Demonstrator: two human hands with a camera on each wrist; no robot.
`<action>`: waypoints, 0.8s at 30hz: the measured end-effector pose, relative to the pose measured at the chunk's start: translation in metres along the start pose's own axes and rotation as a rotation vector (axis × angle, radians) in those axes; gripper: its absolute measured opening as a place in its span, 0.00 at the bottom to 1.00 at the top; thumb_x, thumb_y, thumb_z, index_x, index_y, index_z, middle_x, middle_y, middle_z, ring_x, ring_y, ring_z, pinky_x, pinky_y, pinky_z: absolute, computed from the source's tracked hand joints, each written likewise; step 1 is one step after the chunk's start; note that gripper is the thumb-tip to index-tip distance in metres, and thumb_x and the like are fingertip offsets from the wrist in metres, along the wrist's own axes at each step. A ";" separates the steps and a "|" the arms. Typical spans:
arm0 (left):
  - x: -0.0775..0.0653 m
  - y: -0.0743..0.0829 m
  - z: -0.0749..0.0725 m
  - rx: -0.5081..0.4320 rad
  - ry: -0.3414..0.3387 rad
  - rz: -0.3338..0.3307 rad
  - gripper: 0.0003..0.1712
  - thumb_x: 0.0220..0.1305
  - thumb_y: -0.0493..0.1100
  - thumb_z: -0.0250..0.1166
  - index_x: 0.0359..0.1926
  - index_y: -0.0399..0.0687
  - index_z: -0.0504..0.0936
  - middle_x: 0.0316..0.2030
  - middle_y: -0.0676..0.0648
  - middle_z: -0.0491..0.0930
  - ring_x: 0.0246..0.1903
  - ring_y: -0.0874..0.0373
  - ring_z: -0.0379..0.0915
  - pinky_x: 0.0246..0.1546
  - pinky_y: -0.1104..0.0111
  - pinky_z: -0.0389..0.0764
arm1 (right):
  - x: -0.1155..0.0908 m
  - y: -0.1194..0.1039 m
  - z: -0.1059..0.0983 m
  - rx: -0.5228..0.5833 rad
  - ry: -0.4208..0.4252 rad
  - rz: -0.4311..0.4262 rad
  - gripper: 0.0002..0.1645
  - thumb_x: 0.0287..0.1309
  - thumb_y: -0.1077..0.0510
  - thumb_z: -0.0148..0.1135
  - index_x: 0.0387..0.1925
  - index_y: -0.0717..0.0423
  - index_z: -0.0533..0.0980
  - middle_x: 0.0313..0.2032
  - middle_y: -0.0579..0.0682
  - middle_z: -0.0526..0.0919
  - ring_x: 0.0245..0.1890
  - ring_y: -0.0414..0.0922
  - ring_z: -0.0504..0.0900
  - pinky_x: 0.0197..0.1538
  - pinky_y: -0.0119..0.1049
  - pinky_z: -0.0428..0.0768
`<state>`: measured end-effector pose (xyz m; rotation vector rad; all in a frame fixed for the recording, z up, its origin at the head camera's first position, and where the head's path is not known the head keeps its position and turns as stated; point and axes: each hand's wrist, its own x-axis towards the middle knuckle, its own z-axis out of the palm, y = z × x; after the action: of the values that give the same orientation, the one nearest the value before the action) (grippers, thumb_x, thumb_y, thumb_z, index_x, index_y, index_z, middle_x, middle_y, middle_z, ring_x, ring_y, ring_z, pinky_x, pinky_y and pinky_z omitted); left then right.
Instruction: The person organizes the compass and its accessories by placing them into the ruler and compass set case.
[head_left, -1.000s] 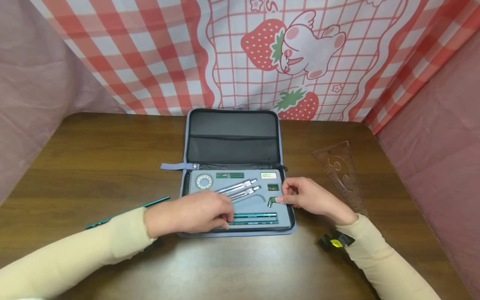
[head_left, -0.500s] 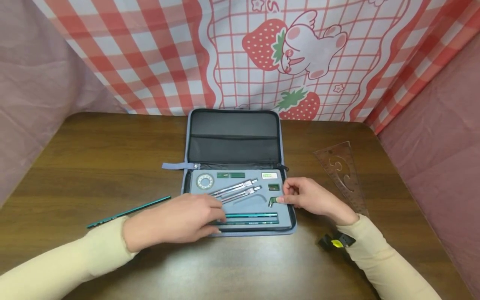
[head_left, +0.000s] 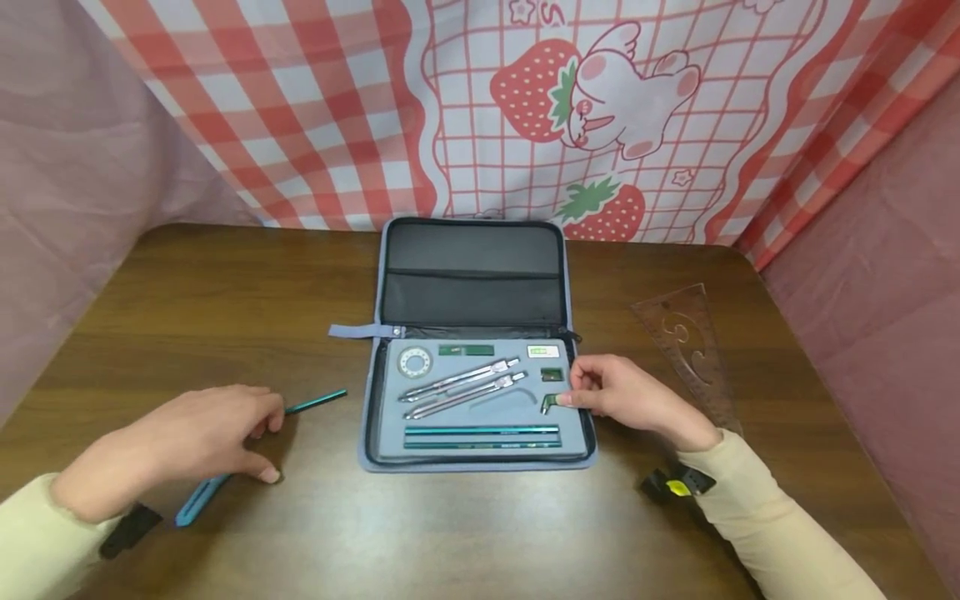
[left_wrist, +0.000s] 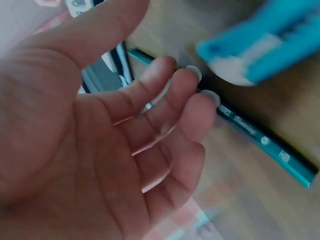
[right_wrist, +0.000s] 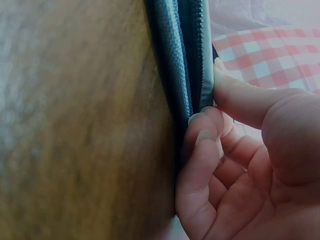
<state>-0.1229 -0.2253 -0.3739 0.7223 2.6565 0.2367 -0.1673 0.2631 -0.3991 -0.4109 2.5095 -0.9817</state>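
Observation:
An unzipped drawing-set case (head_left: 480, 462) lies open on the table, its grey foam tray holding a pair of compasses (head_left: 465, 387) and two teal pencils (head_left: 480, 431). My right hand (head_left: 626, 396) grips the case's right edge; in the right wrist view the thumb (right_wrist: 245, 97) is on the rim, fingers against the zipped side. My left hand (head_left: 187, 437) hovers left of the case, fingers loosely bent, holding nothing. Beneath its fingers lies a teal pencil marked HB (left_wrist: 265, 140), partly hidden. A slim blue object with a white part (left_wrist: 260, 50), blurred, is beside it.
A clear set square (head_left: 690, 346) lies right of the case. The tray also bears a round dial (head_left: 415, 362), an eraser (head_left: 543, 352), a sharpener (head_left: 551, 375) and a small green-and-metal piece (head_left: 550, 402). A checked strawberry cloth (head_left: 480, 108) hangs behind the table.
My left hand has moved left off the tray to above the loose pencil, uncovering the compasses and tray pencils. The slim blue object has come into view. My right hand stays at the case edge.

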 end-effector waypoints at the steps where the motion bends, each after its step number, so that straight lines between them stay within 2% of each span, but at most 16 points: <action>1: -0.003 -0.004 0.001 -0.005 -0.011 -0.030 0.29 0.45 0.65 0.77 0.36 0.55 0.73 0.28 0.58 0.68 0.25 0.62 0.63 0.24 0.65 0.66 | 0.000 0.000 0.000 0.001 0.000 0.004 0.13 0.59 0.54 0.71 0.29 0.53 0.74 0.23 0.49 0.75 0.23 0.47 0.73 0.27 0.35 0.72; 5: -0.009 -0.017 0.003 -0.029 -0.006 -0.093 0.27 0.52 0.60 0.75 0.39 0.50 0.71 0.23 0.57 0.69 0.21 0.62 0.63 0.22 0.65 0.66 | -0.002 0.002 0.000 0.003 0.003 0.006 0.13 0.59 0.54 0.71 0.29 0.53 0.74 0.24 0.49 0.76 0.23 0.48 0.73 0.28 0.36 0.73; 9: -0.008 -0.025 0.002 -0.045 0.021 -0.105 0.23 0.61 0.55 0.70 0.43 0.44 0.71 0.22 0.56 0.70 0.21 0.62 0.65 0.22 0.64 0.68 | -0.002 0.004 0.001 0.011 0.006 0.003 0.13 0.59 0.54 0.71 0.30 0.53 0.74 0.25 0.49 0.76 0.24 0.48 0.73 0.28 0.36 0.73; 13: -0.004 -0.032 0.002 -0.041 0.058 -0.095 0.13 0.67 0.49 0.66 0.35 0.48 0.72 0.21 0.56 0.68 0.20 0.62 0.63 0.21 0.66 0.66 | -0.003 0.005 0.002 0.015 0.003 0.002 0.13 0.59 0.54 0.71 0.30 0.53 0.74 0.25 0.50 0.76 0.24 0.49 0.74 0.28 0.36 0.74; 16: 0.000 -0.034 0.003 -0.037 0.078 -0.071 0.14 0.68 0.46 0.65 0.28 0.54 0.70 0.21 0.57 0.65 0.19 0.63 0.60 0.20 0.68 0.63 | -0.002 0.004 0.002 0.013 0.000 0.001 0.13 0.59 0.54 0.71 0.30 0.53 0.74 0.25 0.50 0.76 0.24 0.48 0.73 0.28 0.36 0.73; 20: 0.007 -0.031 0.002 -0.017 0.132 -0.028 0.14 0.69 0.45 0.65 0.28 0.55 0.70 0.23 0.58 0.64 0.22 0.64 0.60 0.24 0.67 0.64 | -0.001 0.002 0.000 0.015 -0.007 -0.008 0.13 0.60 0.54 0.71 0.30 0.53 0.74 0.24 0.50 0.75 0.23 0.48 0.73 0.28 0.36 0.73; 24: 0.020 -0.014 -0.008 -0.019 0.187 0.014 0.11 0.69 0.45 0.64 0.30 0.55 0.72 0.24 0.59 0.67 0.23 0.64 0.61 0.26 0.66 0.67 | 0.000 0.001 -0.001 0.007 -0.008 -0.005 0.13 0.59 0.54 0.71 0.29 0.53 0.74 0.24 0.49 0.75 0.23 0.48 0.73 0.28 0.36 0.73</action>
<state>-0.1480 -0.2279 -0.3767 0.7466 2.8210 0.3485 -0.1680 0.2643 -0.3994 -0.4185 2.4982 -0.9892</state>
